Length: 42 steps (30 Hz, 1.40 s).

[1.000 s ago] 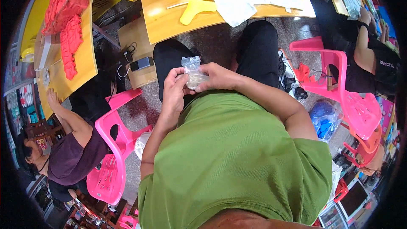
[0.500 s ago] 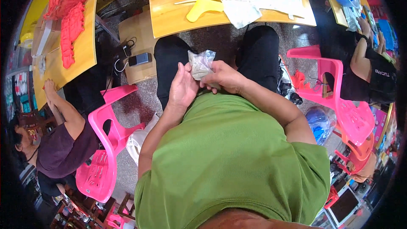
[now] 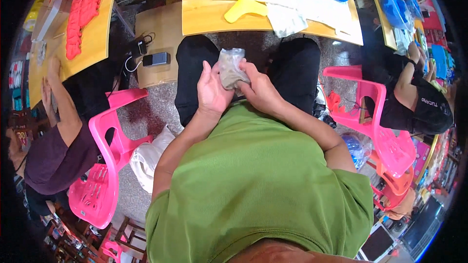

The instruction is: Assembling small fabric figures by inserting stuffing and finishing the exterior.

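Observation:
A small clear plastic bag (image 3: 231, 70) with greyish-beige contents is held above my lap, between my two hands. What fills it is too blurred to name. My right hand (image 3: 263, 90) pinches the bag's right side and lower end with thumb and fingers. From the left, my left hand (image 3: 214, 92) cradles it, palm turned up and thumb sticking out apart from the bag. The other left fingers are partly hidden behind the bag.
Ahead stands a wooden table (image 3: 219, 22) bearing a yellow flat piece (image 3: 246, 9), a thin stick and white cloth (image 3: 312, 5). Pink chairs (image 3: 105, 165) stand either side, with a person seated left (image 3: 63, 156) and another right (image 3: 421, 100). A white bag (image 3: 148, 160) lies on the floor.
The bag now stands more upright and looks less spread at its top. My right hand has shifted slightly along its side. The whole view has tilted a little.

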Each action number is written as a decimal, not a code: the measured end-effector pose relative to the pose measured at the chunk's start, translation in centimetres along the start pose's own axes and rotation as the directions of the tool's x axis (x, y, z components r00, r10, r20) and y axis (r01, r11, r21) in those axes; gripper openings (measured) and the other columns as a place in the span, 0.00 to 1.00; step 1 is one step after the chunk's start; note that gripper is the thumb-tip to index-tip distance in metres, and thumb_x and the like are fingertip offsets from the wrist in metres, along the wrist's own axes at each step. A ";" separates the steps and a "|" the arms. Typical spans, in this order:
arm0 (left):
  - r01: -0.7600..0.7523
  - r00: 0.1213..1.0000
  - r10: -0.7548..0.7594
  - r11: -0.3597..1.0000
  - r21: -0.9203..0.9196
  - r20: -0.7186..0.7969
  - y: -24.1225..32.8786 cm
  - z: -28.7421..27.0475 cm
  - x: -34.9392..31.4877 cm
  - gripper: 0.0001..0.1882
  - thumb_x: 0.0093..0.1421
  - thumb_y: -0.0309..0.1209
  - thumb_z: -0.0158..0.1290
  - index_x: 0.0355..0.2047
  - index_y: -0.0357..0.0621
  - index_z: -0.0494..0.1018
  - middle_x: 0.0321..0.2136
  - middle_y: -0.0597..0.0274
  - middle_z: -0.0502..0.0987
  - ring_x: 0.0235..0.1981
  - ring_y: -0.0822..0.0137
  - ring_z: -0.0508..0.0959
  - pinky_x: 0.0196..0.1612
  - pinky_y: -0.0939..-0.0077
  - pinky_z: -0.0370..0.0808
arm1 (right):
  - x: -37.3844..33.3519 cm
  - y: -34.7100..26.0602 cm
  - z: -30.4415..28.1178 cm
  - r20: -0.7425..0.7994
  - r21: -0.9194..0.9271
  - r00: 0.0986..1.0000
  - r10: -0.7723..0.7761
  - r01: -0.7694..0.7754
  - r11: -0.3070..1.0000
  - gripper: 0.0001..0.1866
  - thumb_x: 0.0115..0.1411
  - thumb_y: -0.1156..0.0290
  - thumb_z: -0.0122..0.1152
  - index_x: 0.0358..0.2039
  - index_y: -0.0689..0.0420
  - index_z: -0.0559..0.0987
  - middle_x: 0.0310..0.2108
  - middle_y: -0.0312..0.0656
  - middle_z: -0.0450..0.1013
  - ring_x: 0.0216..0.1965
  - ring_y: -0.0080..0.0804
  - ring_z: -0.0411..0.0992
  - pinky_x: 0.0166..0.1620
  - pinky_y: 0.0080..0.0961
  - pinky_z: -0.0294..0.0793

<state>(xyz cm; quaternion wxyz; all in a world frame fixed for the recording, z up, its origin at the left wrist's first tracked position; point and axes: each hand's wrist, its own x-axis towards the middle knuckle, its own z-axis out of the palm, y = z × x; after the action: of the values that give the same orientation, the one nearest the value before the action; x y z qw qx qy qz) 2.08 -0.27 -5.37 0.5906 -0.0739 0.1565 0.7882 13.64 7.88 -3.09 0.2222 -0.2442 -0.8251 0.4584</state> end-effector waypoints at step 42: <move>0.044 0.997 -0.043 0.999 -0.018 0.072 -0.7 0.8 1.2 0.20 0.64 0.41 0.40 0.48 0.39 0.64 0.49 0.49 0.69 0.50 0.55 0.69 0.55 0.59 0.63 | 2.1 1.7 -2.2 0.603 0.762 0.687 0.406 -0.646 -0.039 0.06 0.62 0.72 0.45 0.39 0.56 0.68 0.20 0.38 0.67 0.12 0.19 0.57 0.12 0.14 0.55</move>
<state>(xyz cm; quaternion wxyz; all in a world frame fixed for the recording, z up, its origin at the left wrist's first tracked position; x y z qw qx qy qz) 2.42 1.26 -5.11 0.6122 -0.0550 0.1258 0.7787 13.66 11.40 -3.21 0.0446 -0.3029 -0.2146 0.9275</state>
